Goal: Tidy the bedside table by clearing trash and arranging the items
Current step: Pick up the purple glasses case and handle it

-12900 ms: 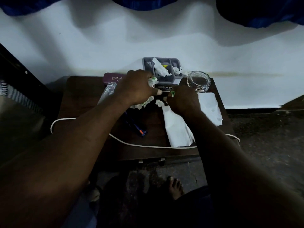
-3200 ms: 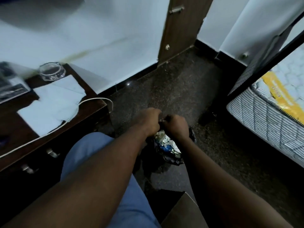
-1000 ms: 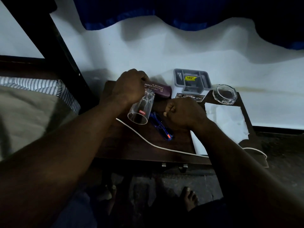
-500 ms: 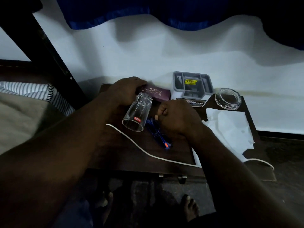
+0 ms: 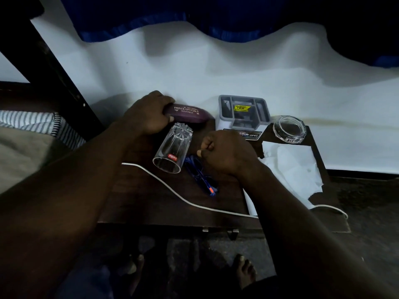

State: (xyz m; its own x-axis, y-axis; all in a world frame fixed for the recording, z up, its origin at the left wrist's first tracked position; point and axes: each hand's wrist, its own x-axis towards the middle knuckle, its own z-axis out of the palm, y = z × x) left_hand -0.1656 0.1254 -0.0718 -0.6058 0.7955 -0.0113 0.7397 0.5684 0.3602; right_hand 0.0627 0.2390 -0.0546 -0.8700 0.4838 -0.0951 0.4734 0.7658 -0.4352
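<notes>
The left hand (image 5: pixel 149 115) grips the spectacle case (image 5: pixel 187 114), the right hand (image 5: pixel 226 154) curls over the blue spectacles (image 5: pixel 200 178), hold unclear; the case is probably best lifted without knocking the tipped tumbler (image 5: pixel 172 149).

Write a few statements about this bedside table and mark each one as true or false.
1. The left hand grips the purple spectacle case. True.
2. The drinking glass stands upright. False: it is tipped over, its mouth towards the person.
3. The glass ashtray sits at the back right corner of the table. True.
4. The white cable is coiled inside the grey organiser. False: it runs across the table top.
</notes>
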